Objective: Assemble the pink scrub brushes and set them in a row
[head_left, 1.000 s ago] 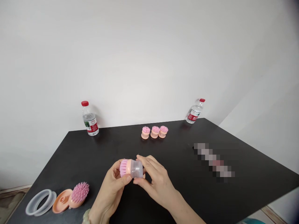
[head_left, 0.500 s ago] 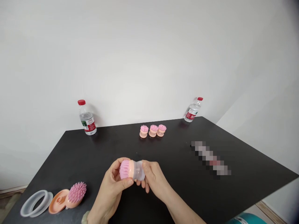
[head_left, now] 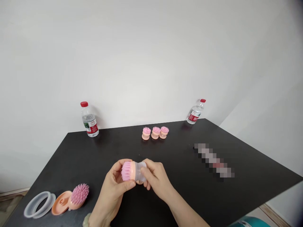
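Between my two hands, a scrub brush (head_left: 134, 171) lies on its side above the table, pink bristles to the left and a translucent sleeve to the right. My left hand (head_left: 116, 181) grips its bristled head and peach collar, thumb along the underside. My right hand (head_left: 155, 176) pinches the sleeve end, with the thumb across it. At the lower left lie a loose bristled brush head (head_left: 80, 194), a peach disc-shaped base (head_left: 61, 202) and translucent rings (head_left: 35, 206). The fingers behind the brush are partly hidden.
Three pink-bristled brushes (head_left: 155, 132) stand in a row at the back of the black table (head_left: 118, 143). Water bottles with red caps stand at the back left (head_left: 90, 123) and back right (head_left: 196, 113), near the white wall. A pixelated strip (head_left: 213, 160) covers something on the right.
My right thumb and fingers have shifted round the translucent sleeve, the thumb now lying across its front. My left hand keeps its hold. The view has moved slightly.
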The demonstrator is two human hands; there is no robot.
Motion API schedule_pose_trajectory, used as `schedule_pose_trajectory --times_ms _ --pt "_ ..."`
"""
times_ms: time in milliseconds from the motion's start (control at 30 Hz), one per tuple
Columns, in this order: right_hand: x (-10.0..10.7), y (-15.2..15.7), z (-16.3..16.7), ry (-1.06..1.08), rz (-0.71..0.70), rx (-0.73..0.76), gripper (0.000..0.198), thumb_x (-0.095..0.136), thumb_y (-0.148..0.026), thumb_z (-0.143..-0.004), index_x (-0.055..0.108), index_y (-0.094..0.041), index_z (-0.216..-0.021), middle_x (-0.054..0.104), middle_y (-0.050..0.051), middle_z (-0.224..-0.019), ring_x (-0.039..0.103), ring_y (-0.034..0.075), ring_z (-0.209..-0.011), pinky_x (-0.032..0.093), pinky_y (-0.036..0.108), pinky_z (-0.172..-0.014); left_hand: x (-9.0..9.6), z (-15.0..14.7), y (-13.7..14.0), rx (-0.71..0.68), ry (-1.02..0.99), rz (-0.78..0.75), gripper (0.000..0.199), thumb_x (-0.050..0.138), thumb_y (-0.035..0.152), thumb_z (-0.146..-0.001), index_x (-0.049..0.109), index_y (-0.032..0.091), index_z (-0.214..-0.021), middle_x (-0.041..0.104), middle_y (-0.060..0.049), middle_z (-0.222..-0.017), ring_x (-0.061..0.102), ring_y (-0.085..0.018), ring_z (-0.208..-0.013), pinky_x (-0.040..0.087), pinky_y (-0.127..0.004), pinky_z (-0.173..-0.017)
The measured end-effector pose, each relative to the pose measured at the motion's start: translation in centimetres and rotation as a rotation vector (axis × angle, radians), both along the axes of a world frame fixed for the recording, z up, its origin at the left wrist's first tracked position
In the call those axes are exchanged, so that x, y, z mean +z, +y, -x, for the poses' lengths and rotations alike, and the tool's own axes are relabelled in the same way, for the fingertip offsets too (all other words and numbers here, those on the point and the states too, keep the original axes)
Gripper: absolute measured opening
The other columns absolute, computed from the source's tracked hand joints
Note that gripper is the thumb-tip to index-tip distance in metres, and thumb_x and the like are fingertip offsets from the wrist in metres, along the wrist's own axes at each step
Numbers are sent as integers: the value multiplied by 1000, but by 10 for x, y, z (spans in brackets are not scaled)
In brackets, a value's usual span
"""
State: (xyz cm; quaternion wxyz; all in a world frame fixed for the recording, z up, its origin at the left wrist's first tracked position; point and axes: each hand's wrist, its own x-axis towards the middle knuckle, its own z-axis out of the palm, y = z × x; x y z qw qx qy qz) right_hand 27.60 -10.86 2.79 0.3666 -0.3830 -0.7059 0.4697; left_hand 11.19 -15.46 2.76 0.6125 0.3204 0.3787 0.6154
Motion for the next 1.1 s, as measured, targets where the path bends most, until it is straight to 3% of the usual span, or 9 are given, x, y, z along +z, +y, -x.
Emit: schedule_pose_trajectory --times_ms 67,133,233,300,433,567,633,767,1100 --pt "-1 3 -1 8 110 38 70 34 -78 -92 58 -17 -70 59 1 -52 53 11 -39 41 21 -37 0 -1 -1 19 3 9 55 97 22 -53 74 20 -103 73 -2 -87 65 -16 -77 52 -25 -73" --pt "-1 5 -3 33 12 32 79 30 -85 -87 66 -14 -87 64 3 -60 58 13 -45 47 23 -43 1 -2 -1 65 -25 27 54 97 24 -53 74 19 -102 73 -3 -91 65 -17 -81 53 -25 -75" --pt "-1 5 -5 61 -216 -1 83 49 -85 -80 58 -19 -129 69 12 -106 68 18 -70 58 30 -60 1 -2 1 120 -81 55 55 96 24 -56 72 20 -105 72 -4 -98 64 -18 -89 52 -27 -81" --pt "-1 4 -5 59 -290 -13 76 68 -72 -78 54 -24 -134 61 13 -125 68 18 -78 60 34 -69 1 0 2 141 -97 56 56 95 24 -58 71 21 -109 71 -4 -100 64 -18 -92 52 -28 -84" --pt "0 1 -3 64 -314 -45 45 76 -44 -82 60 -25 -120 65 5 -107 66 15 -72 60 33 -71 3 1 2 156 -92 49 58 95 25 -57 70 22 -109 72 -4 -99 65 -19 -91 52 -28 -83" --pt "1 4 -4 149 -64 40 34 61 -52 -92 55 -21 -107 63 -3 -67 64 15 -54 56 28 -55 5 -2 1 184 -58 35 64 96 22 -53 69 23 -111 72 -3 -97 65 -18 -88 52 -26 -79" --pt "1 5 -4 161 -31 53 42 58 -58 -92 54 -21 -109 67 -1 -73 64 14 -53 55 27 -53 5 -2 0 178 -45 32 66 96 21 -54 68 23 -114 71 -3 -99 66 -19 -90 53 -26 -79" --pt "2 4 -3 130 -234 -14 52 75 -53 -80 57 -22 -117 66 7 -108 67 17 -76 59 30 -65 2 -1 1 152 -34 27 67 95 23 -57 65 22 -117 71 -5 -101 66 -20 -93 54 -28 -82" --pt "3 0 3 149 -57 -18 24 73 -36 -82 59 -22 -95 62 -3 -78 61 12 -63 52 24 -58 5 1 0 192 113 16 69 96 24 -52 68 22 -115 72 -5 -98 67 -21 -89 56 -28 -77"
